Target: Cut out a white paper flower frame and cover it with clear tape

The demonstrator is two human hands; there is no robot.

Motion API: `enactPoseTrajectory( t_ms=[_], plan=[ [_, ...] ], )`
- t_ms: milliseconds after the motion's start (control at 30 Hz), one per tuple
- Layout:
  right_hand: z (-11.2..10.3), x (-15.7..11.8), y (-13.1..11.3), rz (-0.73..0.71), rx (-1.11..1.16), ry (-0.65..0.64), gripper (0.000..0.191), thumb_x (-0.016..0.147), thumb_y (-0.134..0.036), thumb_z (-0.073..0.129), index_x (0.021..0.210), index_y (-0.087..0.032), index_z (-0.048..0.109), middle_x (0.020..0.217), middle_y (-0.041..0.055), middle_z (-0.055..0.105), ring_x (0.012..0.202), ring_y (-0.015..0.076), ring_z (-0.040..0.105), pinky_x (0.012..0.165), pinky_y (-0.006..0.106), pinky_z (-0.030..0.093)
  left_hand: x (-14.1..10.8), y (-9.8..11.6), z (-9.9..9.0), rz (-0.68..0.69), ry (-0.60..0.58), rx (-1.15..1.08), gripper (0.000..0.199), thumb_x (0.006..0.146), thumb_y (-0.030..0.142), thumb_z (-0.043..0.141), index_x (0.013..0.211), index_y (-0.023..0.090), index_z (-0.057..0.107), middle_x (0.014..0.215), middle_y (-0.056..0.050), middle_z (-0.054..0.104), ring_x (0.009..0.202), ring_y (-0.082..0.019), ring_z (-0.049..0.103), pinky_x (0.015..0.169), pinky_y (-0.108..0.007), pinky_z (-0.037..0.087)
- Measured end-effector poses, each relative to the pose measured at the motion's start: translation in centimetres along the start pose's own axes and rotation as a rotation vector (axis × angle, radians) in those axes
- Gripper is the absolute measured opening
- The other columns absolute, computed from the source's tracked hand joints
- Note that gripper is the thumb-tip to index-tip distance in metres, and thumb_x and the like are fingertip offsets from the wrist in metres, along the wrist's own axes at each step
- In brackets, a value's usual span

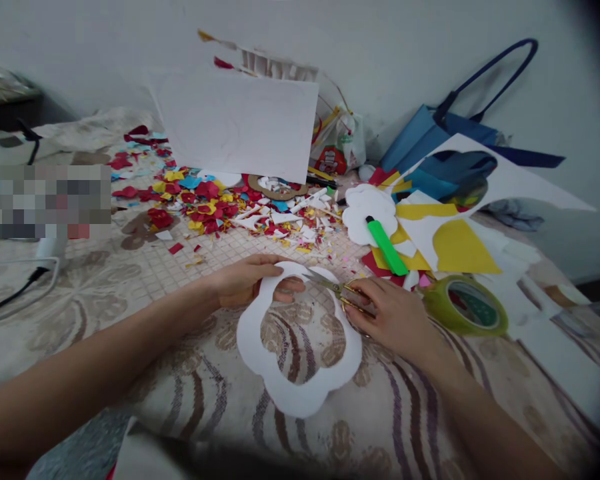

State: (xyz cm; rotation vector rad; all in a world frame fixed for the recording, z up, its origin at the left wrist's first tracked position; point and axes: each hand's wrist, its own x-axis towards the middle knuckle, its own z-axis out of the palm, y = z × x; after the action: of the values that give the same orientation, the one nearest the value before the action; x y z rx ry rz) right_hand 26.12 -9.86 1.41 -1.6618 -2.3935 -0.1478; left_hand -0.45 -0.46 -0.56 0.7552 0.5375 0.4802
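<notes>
A white paper ring with a scalloped, flower-like outline [300, 398] hangs over the cloth in front of me. My left hand [247, 281] pinches its upper left edge, the thumb on top and some fingers showing through the opening. In my right hand [393, 313] are scissors with gold handles [336, 288], fingers in the loops. Their blades are parted and reach across the opening to the ring's upper rim. Whether the paper lies between the blades is hard to make out.
Colourful paper scraps [205, 203] cover the far middle of the patterned cloth [190, 373]. A white sheet [240, 127] stands behind them. To the right are a green marker [387, 247], white flower cutouts [357, 213], a tape roll [437, 303], yellow paper [465, 247] and a blue bag [415, 137].
</notes>
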Motion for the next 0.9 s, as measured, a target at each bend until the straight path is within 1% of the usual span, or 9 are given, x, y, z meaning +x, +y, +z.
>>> enactPoseTrajectory(
  t_ms=[133,267,367,433,533,667,800,900],
  plan=[
    [0.1,-0.1,0.0,0.01,-0.004,-0.004,0.02,0.085,-0.037,0.055,0.096,-0.02,0.059,0.087,0.0033,0.067,0.081,0.0194,0.063,0.062,0.028,0.041,0.0,-0.1,0.1,0.01,-0.027,-0.004,0.021,0.086,0.009,0.052,0.104,0.011,0.062,0.111,-0.015,0.068,0.1,-0.024,0.067,0.079,-0.032,0.057],
    [0.1,0.0,-0.2,0.032,0.025,-0.001,0.019,0.084,-0.036,0.058,0.095,-0.021,0.06,0.084,0.0014,0.067,0.078,0.0192,0.064,0.062,0.028,0.042,0.0,0.1,0.4,0.01,0.027,0.015,0.023,0.087,0.009,0.05,0.107,0.01,0.061,0.113,-0.016,0.067,0.101,-0.024,0.066,0.079,-0.032,0.057],
    [0.1,0.0,-0.2,0.041,0.056,-0.038,0.019,0.085,-0.036,0.058,0.095,-0.021,0.061,0.087,0.0018,0.068,0.08,0.0194,0.064,0.062,0.029,0.044,0.0,0.2,0.6,-0.002,0.074,0.02,0.023,0.088,0.008,0.048,0.107,0.01,0.061,0.114,-0.016,0.067,0.099,-0.023,0.067,0.077,-0.031,0.057],
    [0.1,0.1,-0.2,0.032,0.056,-0.043,0.019,0.085,-0.036,0.057,0.096,-0.02,0.062,0.088,0.0027,0.069,0.08,0.0197,0.065,0.063,0.029,0.045,0.0,0.3,0.7,0.001,0.079,0.005,0.023,0.088,0.008,0.046,0.105,0.009,0.062,0.113,-0.016,0.067,0.098,-0.023,0.068,0.076,-0.031,0.058],
    [0.2,0.1,-0.3,0.002,0.036,0.004,0.019,0.086,-0.035,0.057,0.095,-0.019,0.062,0.087,0.0028,0.07,0.077,0.0192,0.065,0.06,0.028,0.044,0.1,0.3,0.6,0.005,0.06,-0.012,0.022,0.088,0.007,0.047,0.104,0.009,0.062,0.11,-0.015,0.069,0.097,-0.023,0.068,0.077,-0.03,0.058],
    [0.3,0.0,-0.4,-0.03,-0.007,0.064,0.018,0.086,-0.035,0.057,0.092,-0.019,0.062,0.081,0.0016,0.07,0.068,0.0175,0.065,0.054,0.027,0.04,0.0,0.4,0.8,0.003,0.055,-0.016,0.022,0.088,0.006,0.047,0.104,0.009,0.062,0.106,-0.015,0.07,0.095,-0.021,0.069,0.077,-0.028,0.057],
    [0.4,-0.1,-0.5,-0.045,-0.036,0.091,0.018,0.088,-0.035,0.056,0.093,-0.019,0.062,0.082,0.0015,0.071,0.067,0.0162,0.066,0.054,0.026,0.039,-0.1,0.6,1.0,-0.006,0.059,-0.031,0.025,0.088,0.004,0.044,0.106,0.008,0.061,0.102,-0.015,0.071,0.093,-0.021,0.069,0.076,-0.028,0.058],
    [0.3,-0.2,-0.6,-0.057,-0.055,0.108,0.018,0.088,-0.035,0.056,0.093,-0.019,0.062,0.082,0.0011,0.071,0.066,0.0155,0.066,0.052,0.026,0.037,-0.1,0.6,1.1,-0.011,0.07,-0.029,0.026,0.088,0.005,0.044,0.108,0.008,0.061,0.102,-0.015,0.071,0.093,-0.021,0.069,0.075,-0.028,0.058]
  ],
)
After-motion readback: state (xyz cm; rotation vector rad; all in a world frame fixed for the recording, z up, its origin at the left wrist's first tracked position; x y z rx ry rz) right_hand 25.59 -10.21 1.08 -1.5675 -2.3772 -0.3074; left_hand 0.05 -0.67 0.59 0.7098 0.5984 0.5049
